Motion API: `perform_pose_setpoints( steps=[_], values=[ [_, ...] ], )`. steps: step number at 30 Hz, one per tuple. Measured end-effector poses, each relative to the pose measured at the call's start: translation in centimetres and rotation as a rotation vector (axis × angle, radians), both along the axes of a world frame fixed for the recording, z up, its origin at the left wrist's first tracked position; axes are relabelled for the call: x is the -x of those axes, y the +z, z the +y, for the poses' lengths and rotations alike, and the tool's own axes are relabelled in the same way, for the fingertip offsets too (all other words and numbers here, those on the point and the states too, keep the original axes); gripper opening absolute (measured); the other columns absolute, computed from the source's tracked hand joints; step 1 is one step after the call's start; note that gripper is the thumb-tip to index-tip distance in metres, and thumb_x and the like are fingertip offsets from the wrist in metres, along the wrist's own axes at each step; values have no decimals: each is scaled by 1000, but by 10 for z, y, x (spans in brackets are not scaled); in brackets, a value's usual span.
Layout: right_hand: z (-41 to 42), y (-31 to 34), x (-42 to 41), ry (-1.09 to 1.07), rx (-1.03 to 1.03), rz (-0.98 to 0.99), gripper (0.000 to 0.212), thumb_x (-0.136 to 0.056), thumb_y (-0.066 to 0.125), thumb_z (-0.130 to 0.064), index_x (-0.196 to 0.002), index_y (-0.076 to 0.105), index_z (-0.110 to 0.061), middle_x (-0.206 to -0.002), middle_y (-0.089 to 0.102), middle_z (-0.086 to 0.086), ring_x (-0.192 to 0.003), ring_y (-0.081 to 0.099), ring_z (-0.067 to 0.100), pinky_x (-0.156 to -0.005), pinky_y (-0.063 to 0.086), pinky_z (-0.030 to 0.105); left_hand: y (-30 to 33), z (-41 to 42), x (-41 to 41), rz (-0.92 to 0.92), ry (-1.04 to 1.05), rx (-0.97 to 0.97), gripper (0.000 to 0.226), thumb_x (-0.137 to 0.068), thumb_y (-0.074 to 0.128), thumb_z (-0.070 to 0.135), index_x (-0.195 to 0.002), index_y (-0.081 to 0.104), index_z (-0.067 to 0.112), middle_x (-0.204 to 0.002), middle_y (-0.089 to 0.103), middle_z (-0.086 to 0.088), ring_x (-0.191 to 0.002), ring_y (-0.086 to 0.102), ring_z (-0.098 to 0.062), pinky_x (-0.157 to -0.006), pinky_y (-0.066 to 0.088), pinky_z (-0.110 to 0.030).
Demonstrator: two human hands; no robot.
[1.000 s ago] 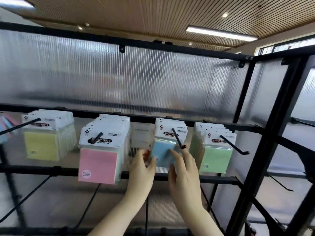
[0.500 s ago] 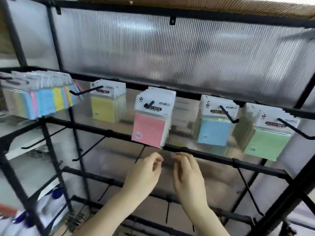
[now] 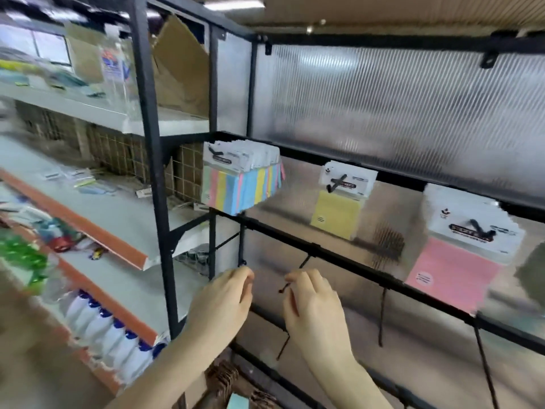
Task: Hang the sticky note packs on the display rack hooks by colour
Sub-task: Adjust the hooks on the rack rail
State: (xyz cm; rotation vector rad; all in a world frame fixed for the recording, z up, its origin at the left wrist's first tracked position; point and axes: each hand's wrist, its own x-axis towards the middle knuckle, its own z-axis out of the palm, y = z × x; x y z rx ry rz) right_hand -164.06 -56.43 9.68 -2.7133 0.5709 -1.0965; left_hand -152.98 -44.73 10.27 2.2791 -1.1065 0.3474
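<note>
Both hands empty, between packs. Left hand [image 3: 225, 299] and right hand [image 3: 314, 305] sit side by side in front of the rack [image 3: 150, 172], below the bar that carries the hung packs; fingers loosely curled, holding nothing I can make out. An empty hook [image 3: 295, 278] pokes out just beside the right hand's fingertips, can't tell if they touch it

Where the stock is: mixed-colour packs [image 3: 236, 184] crowd one hook at the far left of the row, stripes of blue, yellow, pink and green showing. Right of that, yellow packs [image 3: 339, 211] on their own hook, then pink packs [image 3: 460, 261] further right. Right edge of frame is blurred, can't read what hangs there

Step in hand, my read: sorted hooks look done for yellow and pink, the mixed bunch is what's left to split. Hands are in transit, not picking

Next move calls for: reach up left to the mixed hook, pinch the front pack by its white header card, slide it straight off along the hook, check colour, carry it right to the matching hook and thread the header hole on. Frame is motion-blurred, so treat positions as rough
</note>
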Motion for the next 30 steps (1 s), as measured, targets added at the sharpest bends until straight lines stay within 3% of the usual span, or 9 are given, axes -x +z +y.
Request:
perform_pose_setpoints(
  steps=[4, 9, 13, 15, 19, 21, 23, 25, 30],
  values=[
    [34, -2, -65, 54, 0, 43, 28, -81, 37, -28, -91, 61, -17, -93, 62, 1, -76, 60, 26, -59, 52, 38, 3, 45, -49, -39, 122, -69, 28, -98, 41, 29, -125, 49, 29, -120, 60, 8, -100, 62, -14, -76, 45, -24],
    [81, -11, -149, 100, -6, 136, 16, -74, 56, -26, -88, 62, -20, -85, 61, -2, -73, 61, 23, -56, 50, 34, -6, 101, -123, -16, 222, -94, 23, -96, 45, 27, -117, 54, 26, -107, 63, 6, -95, 63, -19, -71, 47, -31],
    [112, -17, -197, 124, -31, 192, 14, -68, 59, -28, -80, 63, -23, -79, 62, -6, -68, 64, 20, -53, 50, 29, -19, 136, -169, -27, 237, -137, 20, -80, 69, 18, -99, 63, 21, -85, 67, 2, -75, 66, -18, -56, 52, -34],
    [124, -22, -218, 169, -56, 208, 16, -72, 58, -28, -85, 64, -22, -84, 63, -5, -75, 65, 20, -60, 52, 30, -25, 149, -187, -51, 256, -154, 29, -63, 82, 12, -83, 64, 21, -69, 65, 5, -57, 64, -15, -40, 49, -30],
    [142, -29, -260, 245, -111, 299, 32, -91, 37, -31, -112, 57, -20, -111, 57, -1, -105, 57, 24, -86, 45, 36, -30, 166, -219, -105, 272, -155, 32, -56, 85, 11, -77, 64, 21, -60, 62, 8, -47, 60, -12, -34, 43, -25],
    [149, -31, -281, 291, -118, 285, 30, -94, 37, -30, -114, 55, -19, -113, 56, -1, -107, 55, 24, -88, 44, 35, -30, 172, -233, -78, 289, -155, 26, -63, 82, 12, -81, 65, 20, -65, 65, 6, -52, 62, -14, -38, 46, -27],
    [156, -32, -303, 334, -134, 281, 25, -97, 41, -29, -115, 54, -17, -113, 55, 0, -107, 54, 23, -89, 43, 34, -27, 175, -245, -6, 351, -147, 15, -83, 66, 18, -98, 65, 19, -85, 69, 2, -75, 66, -18, -55, 48, -29],
    [162, -33, -327, 366, -139, 305, 24, -98, 40, -28, -114, 53, -16, -112, 54, 1, -106, 53, 22, -87, 42, 33, -28, 177, -261, 20, 394, -160, 24, -97, 44, 22, -117, 56, 21, -109, 64, 2, -99, 61, -17, -68, 43, -27],
    [173, -39, -393, 398, -205, 348, 24, -98, 39, -26, -114, 53, -15, -115, 54, 3, -108, 52, 23, -89, 44, 32, -34, 190, -312, 62, 496, -229, 30, -100, 35, 28, -127, 46, 27, -120, 57, 7, -107, 58, -15, -79, 45, -28]
  ],
)
